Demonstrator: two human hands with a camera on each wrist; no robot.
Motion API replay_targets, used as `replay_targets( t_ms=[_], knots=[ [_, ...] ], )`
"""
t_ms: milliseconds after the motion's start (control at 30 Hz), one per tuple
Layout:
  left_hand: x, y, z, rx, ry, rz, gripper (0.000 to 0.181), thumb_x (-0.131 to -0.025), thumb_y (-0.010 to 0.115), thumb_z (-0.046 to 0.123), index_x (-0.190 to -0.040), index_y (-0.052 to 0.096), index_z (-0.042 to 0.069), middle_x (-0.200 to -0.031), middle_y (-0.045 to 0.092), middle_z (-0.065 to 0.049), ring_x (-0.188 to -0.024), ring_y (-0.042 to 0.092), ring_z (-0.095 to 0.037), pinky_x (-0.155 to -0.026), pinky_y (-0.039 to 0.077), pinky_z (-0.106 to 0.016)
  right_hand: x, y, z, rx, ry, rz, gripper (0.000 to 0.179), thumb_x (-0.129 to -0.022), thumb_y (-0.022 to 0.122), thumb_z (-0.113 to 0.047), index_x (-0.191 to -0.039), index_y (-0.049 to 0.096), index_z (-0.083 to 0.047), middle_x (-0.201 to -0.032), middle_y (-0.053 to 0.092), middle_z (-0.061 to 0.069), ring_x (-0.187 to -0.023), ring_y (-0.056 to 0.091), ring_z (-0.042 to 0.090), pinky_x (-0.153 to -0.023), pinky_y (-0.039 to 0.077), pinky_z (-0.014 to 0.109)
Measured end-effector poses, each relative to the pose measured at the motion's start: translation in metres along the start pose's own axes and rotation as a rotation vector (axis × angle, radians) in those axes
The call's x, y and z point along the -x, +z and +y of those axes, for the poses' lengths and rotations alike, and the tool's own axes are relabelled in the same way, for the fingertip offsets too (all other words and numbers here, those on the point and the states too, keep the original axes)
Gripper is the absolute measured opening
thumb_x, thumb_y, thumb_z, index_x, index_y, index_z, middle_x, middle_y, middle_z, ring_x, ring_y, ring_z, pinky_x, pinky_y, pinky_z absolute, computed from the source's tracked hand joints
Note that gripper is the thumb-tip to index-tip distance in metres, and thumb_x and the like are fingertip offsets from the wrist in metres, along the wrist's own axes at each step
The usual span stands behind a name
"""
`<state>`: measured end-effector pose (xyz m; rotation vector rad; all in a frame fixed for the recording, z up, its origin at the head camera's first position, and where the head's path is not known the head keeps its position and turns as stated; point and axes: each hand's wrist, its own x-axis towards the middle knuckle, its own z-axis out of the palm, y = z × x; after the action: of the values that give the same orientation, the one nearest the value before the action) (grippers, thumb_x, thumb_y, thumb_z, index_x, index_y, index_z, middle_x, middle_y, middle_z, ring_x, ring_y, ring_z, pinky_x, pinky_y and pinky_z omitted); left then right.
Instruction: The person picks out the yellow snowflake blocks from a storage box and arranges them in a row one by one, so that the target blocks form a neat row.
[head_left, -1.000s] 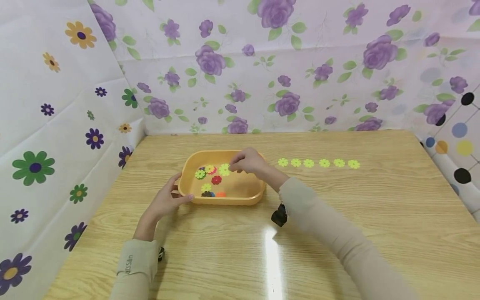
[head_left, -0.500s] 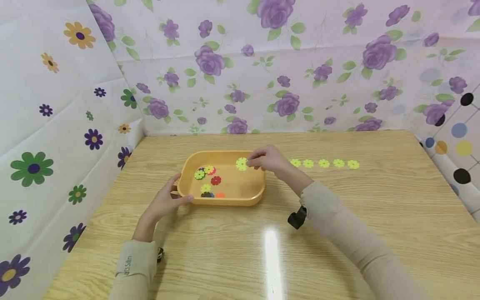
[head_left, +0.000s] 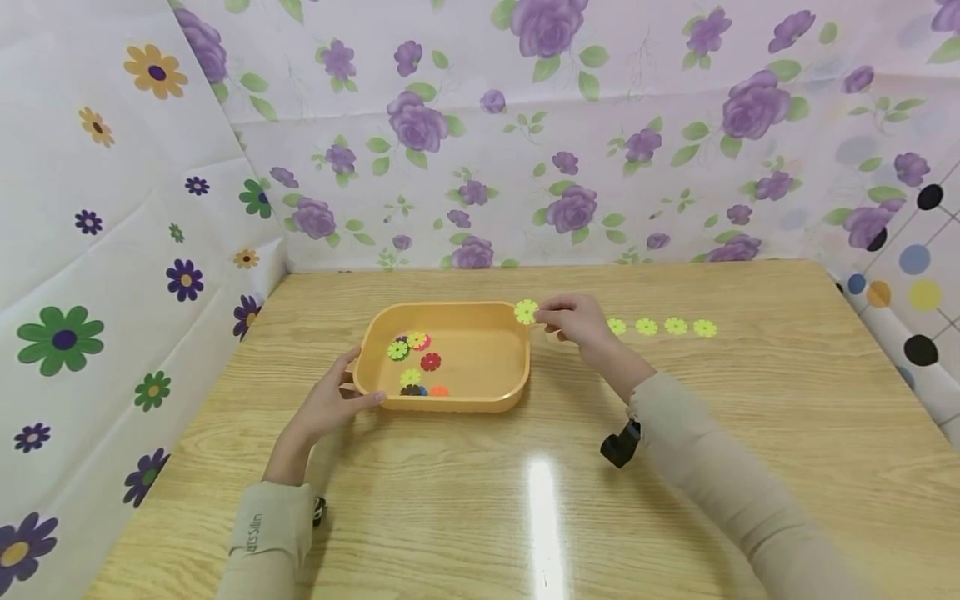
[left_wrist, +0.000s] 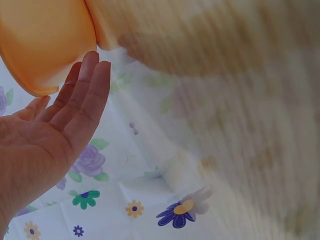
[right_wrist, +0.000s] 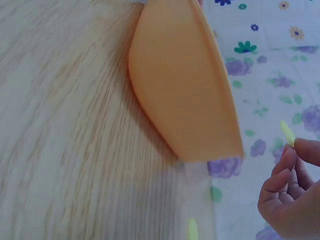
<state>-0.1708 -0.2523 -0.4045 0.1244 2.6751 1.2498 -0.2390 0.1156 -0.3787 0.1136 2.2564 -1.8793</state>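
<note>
My right hand [head_left: 581, 323] pinches a yellow-green toy snowflake disc [head_left: 527, 312] between thumb and fingertips, above the right rim of an orange plastic tray [head_left: 480, 367]. The right wrist view shows the disc [right_wrist: 287, 132] edge-on. At the tray's left end my left hand [head_left: 330, 400] holds the corner, its thumb on the front rim and its fingers along the outer side. Inside the tray lie more snowflake discs: a red disc [head_left: 431, 362], an orange disc [head_left: 439, 391], a black disc [head_left: 411, 390] and several yellow-green ones.
Right of the tray, yellow-green discs [head_left: 647, 327] lie in a straight row on the wooden table [head_left: 675, 467]; my right hand hides the row's left end. Flowered sheets [head_left: 480, 133] stand along the back and sides. Each wrist wears a small black camera [head_left: 621, 444].
My right hand has lifted the yellow-green disc from inside the tray and carried it right, to the right rim. The left hand and tray have stayed in place.
</note>
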Motion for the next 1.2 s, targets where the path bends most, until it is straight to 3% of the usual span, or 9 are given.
replay_targets(
  t_ms=[200,400,533,767,867,1000,1100,1200],
  knots=[
    [-0.001,0.000,-0.001,0.003,0.010,0.004,0.091,-0.080,0.070,0.033,-0.145,0.013,0.006,-0.117,0.047,-0.029,-0.099,0.056,-0.036,-0.077,0.049,-0.039,-0.002,-0.025,0.011,0.008,0.006,0.050,0.028,-0.087,0.062,-0.016,-0.110,0.062,-0.001,-0.094,0.061,0.003,-0.086,0.057,0.024,-0.066,0.045,0.027],
    [-0.002,-0.001,-0.001,0.001,0.007,0.005,0.090,-0.080,0.070,0.034,-0.145,0.014,0.006,-0.118,0.047,-0.029,-0.100,0.055,-0.036,-0.078,0.049,-0.039,-0.003,-0.058,0.023,0.044,0.010,0.067,0.033,-0.089,0.060,-0.020,-0.115,0.059,0.000,-0.100,0.059,0.003,-0.095,0.055,0.029,-0.080,0.044,0.039],
    [-0.001,-0.001,-0.002,-0.004,-0.001,0.007,0.091,-0.080,0.070,0.035,-0.146,0.014,0.007,-0.119,0.047,-0.028,-0.100,0.055,-0.036,-0.078,0.049,-0.039,-0.002,-0.085,0.030,0.081,-0.004,0.091,0.038,-0.090,0.059,-0.025,-0.118,0.057,0.001,-0.096,0.060,0.000,-0.092,0.055,0.024,-0.084,0.042,0.043],
    [0.002,-0.001,0.003,-0.002,-0.015,0.001,0.092,-0.080,0.070,0.034,-0.146,0.012,0.007,-0.120,0.045,-0.029,-0.101,0.054,-0.037,-0.079,0.048,-0.041,0.003,-0.139,0.036,0.104,0.043,0.167,0.046,-0.089,0.059,-0.031,-0.122,0.052,0.000,-0.078,0.059,-0.016,-0.081,0.057,0.012,-0.076,0.047,0.031],
    [0.002,-0.001,0.003,-0.002,-0.018,0.003,0.092,-0.080,0.070,0.034,-0.146,0.012,0.007,-0.120,0.045,-0.029,-0.100,0.055,-0.036,-0.078,0.048,-0.041,0.006,-0.163,0.032,0.091,0.037,0.187,0.035,-0.088,0.061,-0.031,-0.114,0.058,-0.008,-0.075,0.060,-0.018,-0.076,0.056,0.006,-0.071,0.046,0.025],
    [0.001,0.000,0.001,0.007,-0.014,0.001,0.092,-0.080,0.070,0.033,-0.146,0.013,0.007,-0.120,0.046,-0.029,-0.099,0.056,-0.036,-0.077,0.049,-0.040,0.011,-0.197,0.029,0.099,-0.008,0.193,0.005,-0.088,0.061,-0.030,-0.088,0.066,-0.030,-0.074,0.060,-0.020,-0.072,0.056,0.002,-0.066,0.046,0.020],
    [0.001,0.000,0.000,0.016,-0.012,-0.001,0.091,-0.080,0.071,0.032,-0.146,0.013,0.008,-0.119,0.046,-0.029,-0.098,0.056,-0.035,-0.076,0.049,-0.039,0.013,-0.222,0.033,0.120,0.001,0.164,0.016,-0.088,0.060,-0.030,-0.075,0.064,-0.039,-0.073,0.061,-0.020,-0.070,0.056,0.000,-0.064,0.047,0.019],
    [0.001,0.000,0.000,0.018,-0.012,0.001,0.091,-0.080,0.071,0.031,-0.146,0.013,0.007,-0.119,0.046,-0.029,-0.098,0.056,-0.035,-0.075,0.049,-0.038,0.012,-0.241,0.040,0.133,0.048,0.125,0.017,-0.088,0.060,-0.030,-0.073,0.064,-0.038,-0.073,0.061,-0.019,-0.070,0.056,0.000,-0.065,0.047,0.020]
  ],
)
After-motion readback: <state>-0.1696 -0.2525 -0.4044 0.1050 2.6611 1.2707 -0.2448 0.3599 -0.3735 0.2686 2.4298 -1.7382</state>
